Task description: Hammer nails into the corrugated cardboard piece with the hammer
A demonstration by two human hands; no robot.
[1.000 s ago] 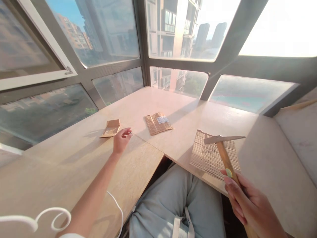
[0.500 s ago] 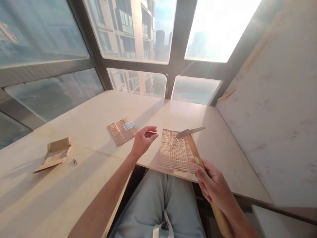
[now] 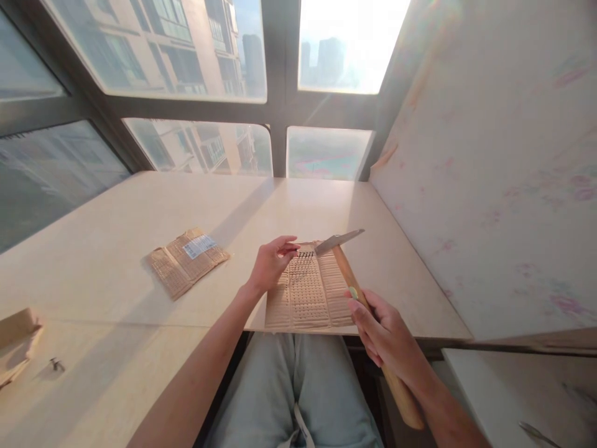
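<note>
My right hand is wrapped round the wooden handle of a hammer, its metal head raised over the far right part of a corrugated cardboard sheet. That sheet lies near the table's front edge and bears rows of small holes. A short row of dark nails stands upright near its far side. Over the sheet's far left corner, my left hand is closed in a pinch on a small dark nail, mostly hidden by the fingers.
A folded cardboard piece with a white label lies left on the pale table. At the far left are an open cardboard box piece and a few loose nails. Windows stand behind; a patterned wall rises on the right.
My view has turned to the right, so the table things sit further left. The left hand with the nail has come over the cardboard sheet's far edge. The hammer stays held near the sheet.
</note>
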